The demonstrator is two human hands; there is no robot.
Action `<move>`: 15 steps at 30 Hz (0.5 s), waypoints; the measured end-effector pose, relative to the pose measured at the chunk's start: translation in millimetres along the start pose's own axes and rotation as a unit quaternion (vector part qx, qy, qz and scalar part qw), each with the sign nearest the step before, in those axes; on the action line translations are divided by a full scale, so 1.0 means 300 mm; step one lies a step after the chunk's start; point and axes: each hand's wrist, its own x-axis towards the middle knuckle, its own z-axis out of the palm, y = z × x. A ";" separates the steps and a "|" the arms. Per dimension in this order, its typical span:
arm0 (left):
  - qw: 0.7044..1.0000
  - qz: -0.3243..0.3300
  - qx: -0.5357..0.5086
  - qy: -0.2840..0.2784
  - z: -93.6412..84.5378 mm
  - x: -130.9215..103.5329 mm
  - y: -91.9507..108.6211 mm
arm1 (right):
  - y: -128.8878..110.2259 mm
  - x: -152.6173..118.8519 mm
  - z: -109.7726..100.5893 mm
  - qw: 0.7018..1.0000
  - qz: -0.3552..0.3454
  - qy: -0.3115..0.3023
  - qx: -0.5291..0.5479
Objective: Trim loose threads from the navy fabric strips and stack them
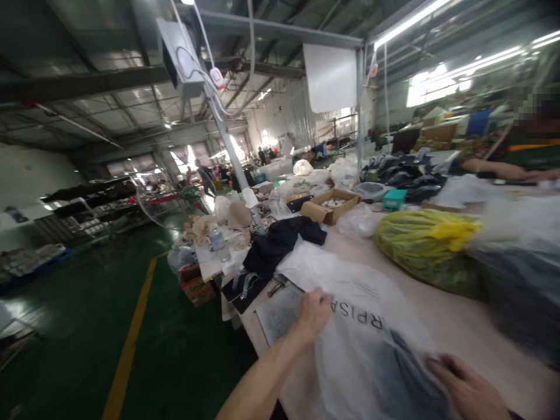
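Note:
A whitish translucent plastic bag [354, 274] with large dark letters lies across the table in front of me. Inside its near part shows something dark and flat [406, 373], probably folded cloth, though the film blurs it. My left hand [314, 315] is closed on the bag's left edge, fingers curled into the film. At the right edge, low in the picture, my right hand [470, 388] pinches the bag beside the dark contents; motion smears its fingertips. Beneath the left forearm a grey flat sheet [277, 315] rests at the table's edge.
Black cloth [280, 245] lies beyond the bag. Further back stand an open cardboard box [330, 205] and a teal box [394, 199]. A tied yellow bag [424, 245] sits right of centre. A metal post [227, 140] rises at left. Another person's arm [499, 169] reaches in at far right.

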 end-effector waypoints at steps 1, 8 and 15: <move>1.000 0.021 0.000 0.011 -0.034 -0.010 0.025 | -0.046 -0.042 -0.028 1.000 -0.005 0.000 0.008; 0.958 0.218 0.016 0.185 -0.245 -0.014 0.163 | -0.238 -0.102 -0.094 0.938 -0.034 -0.008 0.345; 0.913 0.277 0.019 0.298 -0.365 -0.037 0.287 | -0.352 -0.101 -0.162 0.904 -0.091 0.000 0.418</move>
